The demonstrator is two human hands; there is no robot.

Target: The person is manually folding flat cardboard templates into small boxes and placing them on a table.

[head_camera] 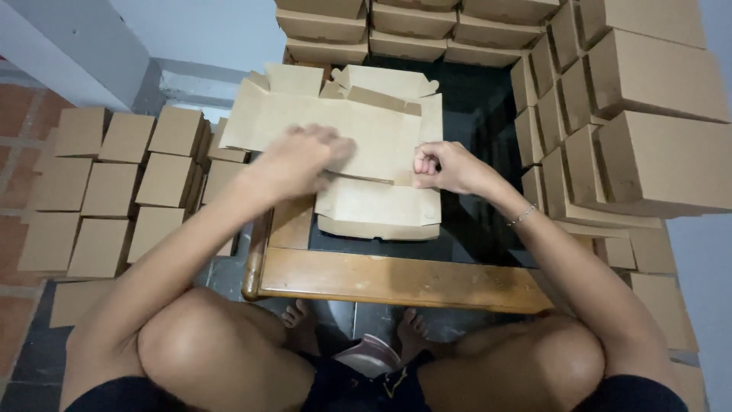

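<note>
Finished brown cardboard boxes (656, 76), folded and closed, are stacked in tall rows along the far edge and down the right side of the scene; a second lot of closed brown boxes (114, 183) stands in rows on the floor (15, 114) of brick-red tile to the left. In the middle is a low wooden desk with a dark glass top (396, 278), the person seated at its near edge with knees drawn up. On the glass lies a flat, die-cut sheet of brown cardboard (366, 133), unfolded, its flaps spread toward the far side and one panel reaching the near side. Step in hand, as judged: the first creases of one blank are being set, with no wall of it yet standing. The left hand (305, 156) lies palm down on the sheet a little left of centre, fingers spread and nearly flat, pressing the cardboard to the desk; motion blur hides the fingertips. The right hand (446, 168) is curled almost to a fist at the right edge of the sheet, thumb and fingers pinched on what looks like the edge of a side flap; whether the flap is fully gripped I cannot tell. Next move, as judged, calls for the sheet held firmly in place under the flat hand, the pinched flap turned up along its score line and kept square. A thin bracelet (523, 215) sits on the right wrist.
</note>
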